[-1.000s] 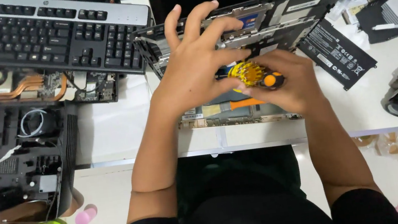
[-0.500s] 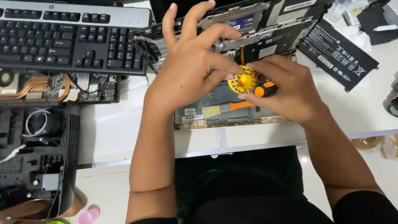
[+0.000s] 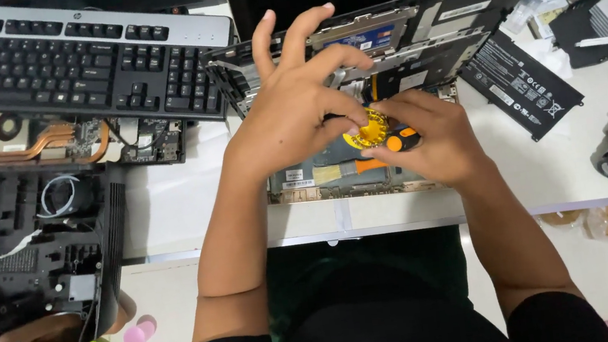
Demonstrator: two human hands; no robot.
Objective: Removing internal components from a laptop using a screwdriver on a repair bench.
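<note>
yellow disc (image 3: 371, 129) now sitting lower against laptop chassis (image 3: 413, 49); left hand (image 3: 297, 114) pinching disc, spare fingers splaying; right hand (image 3: 432, 140) curling round orange screwdriver (image 3: 393, 141), steadying it.

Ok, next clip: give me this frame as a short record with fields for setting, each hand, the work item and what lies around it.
setting: white table, seen from above
left hand: fingertips on the yellow cap of the screwdriver
right hand: wrapped around the orange screwdriver
work item: opened laptop, insides showing
left of it: black keyboard, circuit board with copper pipes
right of it: flat black battery
</note>
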